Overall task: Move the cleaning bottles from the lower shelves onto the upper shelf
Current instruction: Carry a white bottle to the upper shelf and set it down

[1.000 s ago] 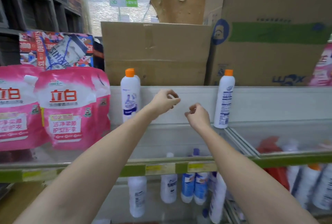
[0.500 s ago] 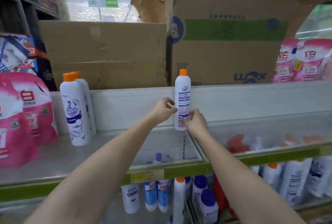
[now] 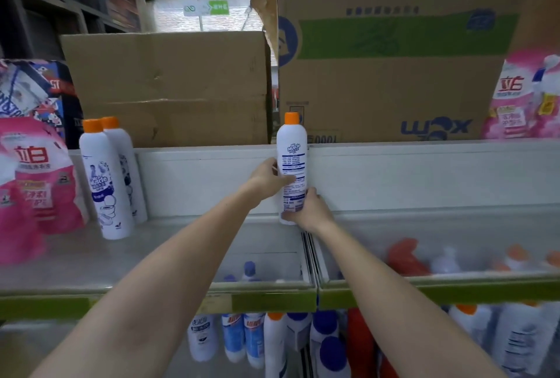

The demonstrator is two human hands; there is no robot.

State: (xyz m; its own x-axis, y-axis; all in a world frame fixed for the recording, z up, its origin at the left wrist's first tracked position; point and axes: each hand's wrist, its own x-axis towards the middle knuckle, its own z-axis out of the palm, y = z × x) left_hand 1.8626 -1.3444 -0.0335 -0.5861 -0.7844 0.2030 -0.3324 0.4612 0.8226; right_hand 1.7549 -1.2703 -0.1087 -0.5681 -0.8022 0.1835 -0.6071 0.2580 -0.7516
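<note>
White Mr Muscle bottle (image 3: 291,165), orange cap, upright on my upper shelf (image 3: 181,244); left hand (image 3: 268,176) and right hand (image 3: 307,211) both grip it

lower-shelf bottles (image 3: 242,344) blurred and cut off below, pink pouches (image 3: 33,187) cropped at left edge

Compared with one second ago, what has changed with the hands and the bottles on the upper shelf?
Both hands, curled and holding nothing a second ago, have reached the orange-capped bottle and taken hold of it: the left hand grips its side, the right hand grips it near the base. The bottle stands upright as before. The two bottles at the left and the pink pouches have stayed in place on the upper shelf.
</note>
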